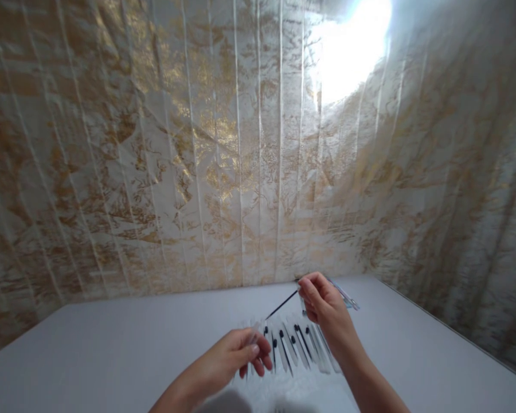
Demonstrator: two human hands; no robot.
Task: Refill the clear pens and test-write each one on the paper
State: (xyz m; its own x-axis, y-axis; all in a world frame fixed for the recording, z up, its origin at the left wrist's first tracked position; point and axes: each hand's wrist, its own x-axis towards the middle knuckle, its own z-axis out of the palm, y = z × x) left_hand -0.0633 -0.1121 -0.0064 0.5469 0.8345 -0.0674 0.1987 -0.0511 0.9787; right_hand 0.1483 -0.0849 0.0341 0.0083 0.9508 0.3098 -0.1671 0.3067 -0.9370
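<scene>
Within right hand (321, 299), black stick (282, 304) partly hidden.

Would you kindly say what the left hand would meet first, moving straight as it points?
The left hand would likely meet a black-headed stick first, though depth is unclear and it may pass above.
</scene>
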